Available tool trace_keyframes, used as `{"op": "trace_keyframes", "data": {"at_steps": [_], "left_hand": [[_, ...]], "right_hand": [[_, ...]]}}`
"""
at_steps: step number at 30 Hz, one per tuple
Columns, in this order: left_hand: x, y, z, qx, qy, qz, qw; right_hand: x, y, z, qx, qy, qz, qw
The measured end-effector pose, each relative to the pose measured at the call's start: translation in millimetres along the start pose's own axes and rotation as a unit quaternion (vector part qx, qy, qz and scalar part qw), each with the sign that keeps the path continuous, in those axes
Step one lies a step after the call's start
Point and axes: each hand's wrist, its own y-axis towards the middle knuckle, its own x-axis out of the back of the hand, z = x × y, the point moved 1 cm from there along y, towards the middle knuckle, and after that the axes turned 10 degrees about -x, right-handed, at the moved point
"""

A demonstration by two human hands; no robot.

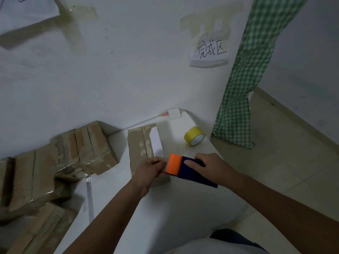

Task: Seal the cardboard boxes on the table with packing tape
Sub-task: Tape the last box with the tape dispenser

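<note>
With taped boxes [60, 162] piled at nine o'clock, the right hand [211, 165] grasps the tape dispenser [185, 168] while left fingers [156, 161] pinch its tape over the unsealed box [141, 149] mid-bench [165, 208].

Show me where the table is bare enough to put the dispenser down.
Bare table lies near the front edge, between the forearms and below the box being taped. A smaller patch sits between that box and the yellow roll. The left side is crowded with stacked boxes.
</note>
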Motion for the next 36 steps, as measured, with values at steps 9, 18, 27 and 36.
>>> {"op": "trace_keyframes", "data": {"at_steps": [9, 18, 27, 36], "left_hand": [[37.0, -8.6, 8.6, -0.015, -0.076, -0.089, 0.993], [105.1, -33.5, 53.9, 0.05, -0.091, -0.199, 0.974], [80.0, -40.1, 67.9, 0.033, -0.137, -0.32, 0.937], [83.1, -35.5, 77.5, 0.05, -0.145, -0.35, 0.924]], "right_hand": [[7.6, 7.1, 1.8, 0.049, -0.084, 0.036, 0.995], [21.3, 28.1, -22.4, 0.018, -0.146, 0.009, 0.989], [19.4, 48.7, -8.6, 0.031, -0.183, -0.009, 0.983], [15.8, 66.4, -3.9, 0.055, -0.237, 0.012, 0.97]]}}
